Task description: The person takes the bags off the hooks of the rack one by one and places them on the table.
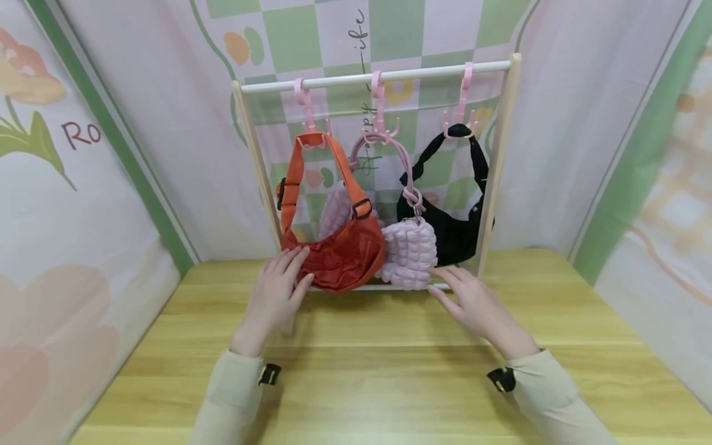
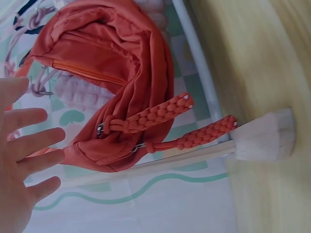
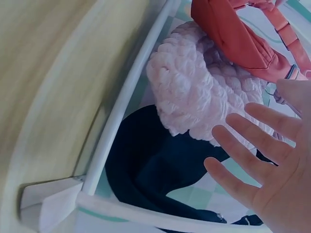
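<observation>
An orange-red shoulder bag (image 1: 345, 256) hangs by its strap from the left pink hook (image 1: 308, 111). In the head view my left hand (image 1: 275, 290) is at its lower left side, fingers extended; the left wrist view shows those fingers (image 2: 39, 145) spread, gripping nothing. A puffy lilac bag (image 1: 410, 250) hangs by a ring handle from the middle hook (image 1: 378, 105). My right hand (image 1: 473, 300) is beside its lower right edge, fingers (image 3: 243, 153) spread and holding nothing. Whether either hand touches a bag I cannot tell. Behind, a black bag (image 1: 450, 232) hangs from the right hook (image 1: 463, 99).
The small rack has a white top rail (image 1: 345, 80), wooden side posts (image 1: 500, 161) and a lower white bar (image 3: 129, 92). It stands on a wood-grain table (image 1: 361, 371). A patterned curtain (image 1: 150, 123) surrounds the table behind and at the sides.
</observation>
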Available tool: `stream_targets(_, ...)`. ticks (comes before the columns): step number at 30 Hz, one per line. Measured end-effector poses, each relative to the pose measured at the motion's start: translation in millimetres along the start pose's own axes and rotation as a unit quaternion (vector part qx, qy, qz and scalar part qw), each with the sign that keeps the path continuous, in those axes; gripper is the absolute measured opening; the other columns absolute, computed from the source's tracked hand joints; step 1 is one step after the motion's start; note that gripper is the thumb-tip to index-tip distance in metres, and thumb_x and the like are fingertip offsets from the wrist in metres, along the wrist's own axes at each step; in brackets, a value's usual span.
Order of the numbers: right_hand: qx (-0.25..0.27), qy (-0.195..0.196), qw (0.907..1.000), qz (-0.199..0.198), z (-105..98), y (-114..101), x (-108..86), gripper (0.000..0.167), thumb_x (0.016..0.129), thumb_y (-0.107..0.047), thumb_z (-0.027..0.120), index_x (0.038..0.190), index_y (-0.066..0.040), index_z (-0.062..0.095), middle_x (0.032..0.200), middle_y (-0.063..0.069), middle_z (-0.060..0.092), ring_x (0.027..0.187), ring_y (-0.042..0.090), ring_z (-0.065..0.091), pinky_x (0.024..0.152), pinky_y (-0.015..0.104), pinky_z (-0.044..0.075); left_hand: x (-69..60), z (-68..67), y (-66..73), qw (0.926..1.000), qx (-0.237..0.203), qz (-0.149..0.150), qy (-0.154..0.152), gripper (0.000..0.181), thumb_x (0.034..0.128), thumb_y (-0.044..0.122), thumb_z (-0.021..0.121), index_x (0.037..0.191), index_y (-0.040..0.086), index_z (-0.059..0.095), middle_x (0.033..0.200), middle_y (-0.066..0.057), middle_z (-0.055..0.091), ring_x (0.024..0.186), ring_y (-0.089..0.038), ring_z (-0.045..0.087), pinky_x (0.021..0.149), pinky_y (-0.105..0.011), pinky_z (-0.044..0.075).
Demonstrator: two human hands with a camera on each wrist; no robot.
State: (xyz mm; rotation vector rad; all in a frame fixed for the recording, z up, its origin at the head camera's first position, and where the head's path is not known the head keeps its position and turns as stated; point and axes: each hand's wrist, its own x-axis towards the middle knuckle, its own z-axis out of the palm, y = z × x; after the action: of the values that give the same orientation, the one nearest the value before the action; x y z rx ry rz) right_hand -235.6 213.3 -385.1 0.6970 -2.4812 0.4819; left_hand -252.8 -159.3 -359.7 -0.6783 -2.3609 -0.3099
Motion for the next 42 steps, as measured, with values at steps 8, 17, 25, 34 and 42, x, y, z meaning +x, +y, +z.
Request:
stream_targets(8,-0.002,0.031,0.9990,-0.034,-2,-6,18.0,0.037,0.091,-0.022,0.063,0.123,-0.004,0.059,0.111,0.013,0.063,0.101,0.030,0.061,0.087,0.048,0.051,11.3,-5.3,-4.5,0.9999,0.014,0.006,0.006,0.047,0.0964,0.031,0.053,0.137,0.008,0.049,0.137,-0.011,0.053,0.125,-0.034,0.048,0.104,-0.050,0.037)
stream_targets(17,0.013,0.005,0.9999,-0.010,-3,-15,37.1,0.036,0.095,-0.029,0.056,0.124,-0.006,0.060,0.125,0.017,0.059,0.112,0.034,0.057,0.091,0.051,0.048,20.9,-10.7,-8.1,0.9997,0.016,0.014,0.011,0.049,0.0962,0.031,0.053,0.139,0.008,0.047,0.136,-0.013,0.054,0.126,-0.033,0.048,0.105,-0.050,0.037)
stream_targets(25,0.036,0.032,0.9986,-0.023,1,-22,51.5,0.033,0.094,-0.024,0.059,0.119,-0.003,0.062,0.117,0.015,0.063,0.102,0.030,0.062,0.083,0.047,0.052,28.4,-15.4,-12.0,0.9997,0.022,0.012,0.005,0.048,0.0967,0.030,0.051,0.139,0.008,0.047,0.136,-0.014,0.053,0.126,-0.034,0.047,0.106,-0.049,0.036)
stream_targets(34,0.035,0.057,0.9967,-0.046,0,-29,67.4,0.030,0.093,-0.021,0.060,0.116,-0.002,0.063,0.111,0.015,0.064,0.090,0.028,0.064,0.075,0.044,0.053,39.2,-23.5,-15.4,0.9994,0.025,0.019,0.012,0.047,0.0964,0.029,0.050,0.138,0.007,0.048,0.136,-0.016,0.053,0.127,-0.034,0.047,0.106,-0.049,0.036)
stream_targets(42,0.049,0.061,0.9954,-0.055,-3,-33,83.9,0.028,0.094,-0.021,0.058,0.115,-0.002,0.062,0.110,0.014,0.064,0.084,0.025,0.063,0.070,0.040,0.054,50.2,-32.7,-19.3,0.9993,0.034,0.014,-0.004,0.049,0.0958,0.030,0.052,0.140,0.009,0.046,0.138,-0.015,0.051,0.129,-0.034,0.045,0.108,-0.049,0.034)
